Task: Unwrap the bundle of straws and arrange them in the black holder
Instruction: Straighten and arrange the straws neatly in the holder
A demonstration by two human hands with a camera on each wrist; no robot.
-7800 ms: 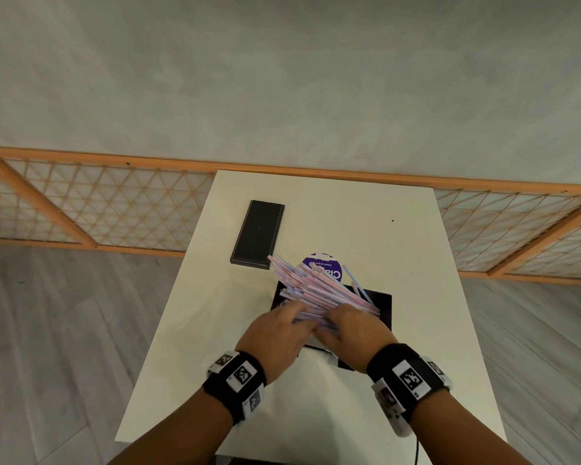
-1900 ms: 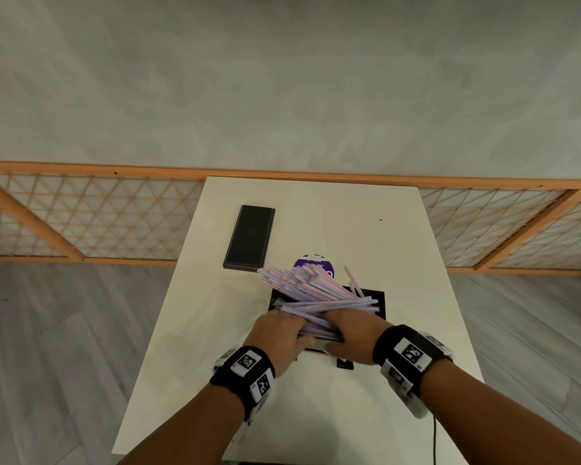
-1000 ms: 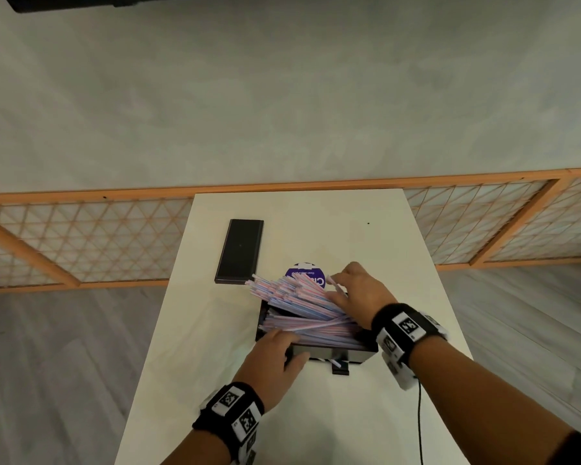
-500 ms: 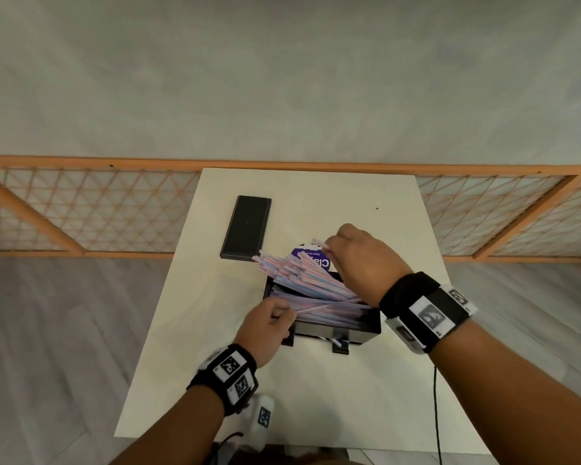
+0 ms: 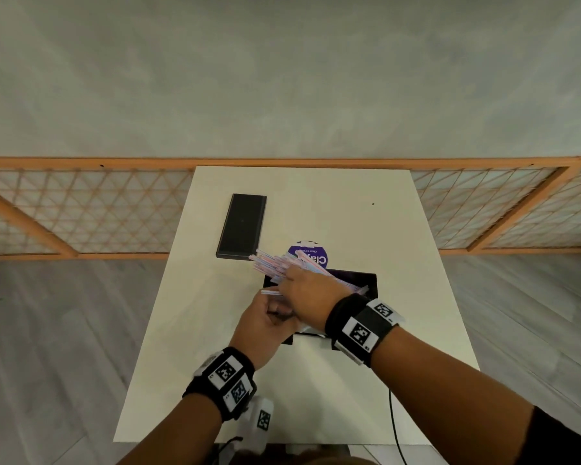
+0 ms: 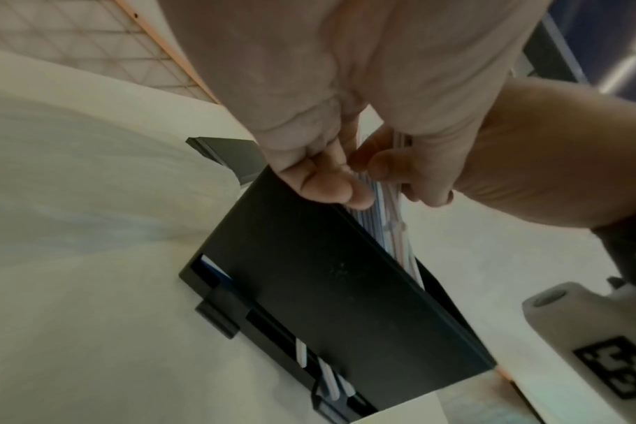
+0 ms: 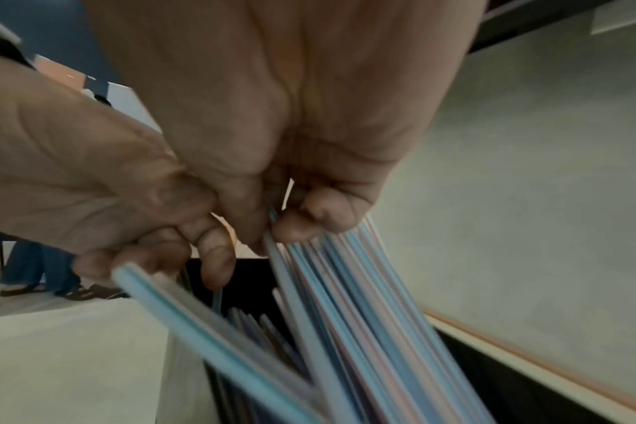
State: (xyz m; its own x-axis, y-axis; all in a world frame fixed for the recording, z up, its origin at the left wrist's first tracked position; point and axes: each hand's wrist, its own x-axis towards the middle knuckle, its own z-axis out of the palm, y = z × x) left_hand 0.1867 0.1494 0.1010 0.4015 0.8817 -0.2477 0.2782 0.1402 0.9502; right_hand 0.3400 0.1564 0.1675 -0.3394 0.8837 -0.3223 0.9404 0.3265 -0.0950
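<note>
Now both sets of fingers (image 7: 309, 223) pinch straws (image 5: 275, 263): the right hand (image 5: 311, 290) on the fanned stack, the left hand (image 5: 265, 325) below. They lie slanted in the holder (image 6: 331, 275), ends overhanging. Arranging, I'd say; next, level them inside.

Both forearms are reaching forward, right hand (image 5: 311, 293) crossing over left hand (image 5: 265, 327), fingers (image 7: 309, 221) of both curling and pinching thin straws (image 7: 364, 315).

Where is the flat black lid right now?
In the head view the lid lies flat on the table's far left part, apart from the black holder, just beyond the straws' ends.
</note>
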